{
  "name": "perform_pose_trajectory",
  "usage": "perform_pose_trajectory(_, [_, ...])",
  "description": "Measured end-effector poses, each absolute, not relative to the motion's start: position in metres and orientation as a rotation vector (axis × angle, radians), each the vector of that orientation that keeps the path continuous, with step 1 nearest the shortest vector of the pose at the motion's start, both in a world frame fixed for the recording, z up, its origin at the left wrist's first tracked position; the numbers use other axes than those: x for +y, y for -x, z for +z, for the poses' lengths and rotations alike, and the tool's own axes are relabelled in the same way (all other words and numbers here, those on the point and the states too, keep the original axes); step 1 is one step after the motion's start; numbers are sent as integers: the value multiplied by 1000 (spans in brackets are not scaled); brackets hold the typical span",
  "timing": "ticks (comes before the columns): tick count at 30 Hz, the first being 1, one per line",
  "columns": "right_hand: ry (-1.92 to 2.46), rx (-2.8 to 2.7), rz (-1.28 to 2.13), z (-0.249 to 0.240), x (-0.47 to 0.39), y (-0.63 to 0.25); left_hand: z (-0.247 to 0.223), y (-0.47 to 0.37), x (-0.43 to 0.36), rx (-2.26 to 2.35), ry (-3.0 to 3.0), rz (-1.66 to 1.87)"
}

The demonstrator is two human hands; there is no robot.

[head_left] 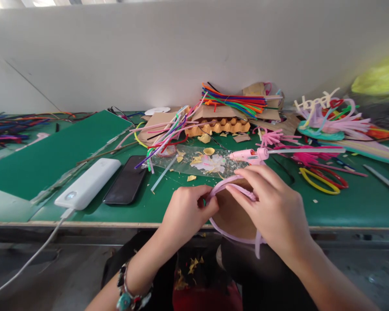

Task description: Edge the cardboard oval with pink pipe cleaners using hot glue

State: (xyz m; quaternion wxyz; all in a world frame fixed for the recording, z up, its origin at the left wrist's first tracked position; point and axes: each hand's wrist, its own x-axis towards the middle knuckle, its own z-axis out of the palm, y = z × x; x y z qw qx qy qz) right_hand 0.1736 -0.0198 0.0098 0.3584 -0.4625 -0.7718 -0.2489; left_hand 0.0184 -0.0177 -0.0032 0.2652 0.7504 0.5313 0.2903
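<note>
A round brown cardboard piece [235, 214] is held over the table's front edge, with a lilac pipe cleaner [227, 236] running round its rim. My left hand [188, 209] is closed at the left side of the rim, pinching the lilac pipe cleaner between thumb and finger. Opposite it, my right hand [275, 201] is closed on the same pipe cleaner near the top, where a strand bends across the cardboard. A loose lilac end hangs below my right palm. Just behind the hands lies a pink glue gun [249, 156] with a long glue stick in its back.
A white power bank [90, 181] with a cable and a black phone [125, 181] lie at left beside a green board [58, 151]. Bundled pipe cleaners [236, 101] rest behind on cardboard and an egg tray [220, 126]. Yellow scraps and pink pipe-cleaner pieces [306, 154] are scattered about.
</note>
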Motion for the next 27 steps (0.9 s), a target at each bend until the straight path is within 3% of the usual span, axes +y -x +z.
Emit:
perform_pose_trajectory(7, [1261,-2013,-796,7,-21,-170,-5,-22,-17,1541,-2027,754])
perform_pose_trajectory(27, [1188,-2060,-613,7,-18,-177,-2,-12,-16,1224,-2023,716])
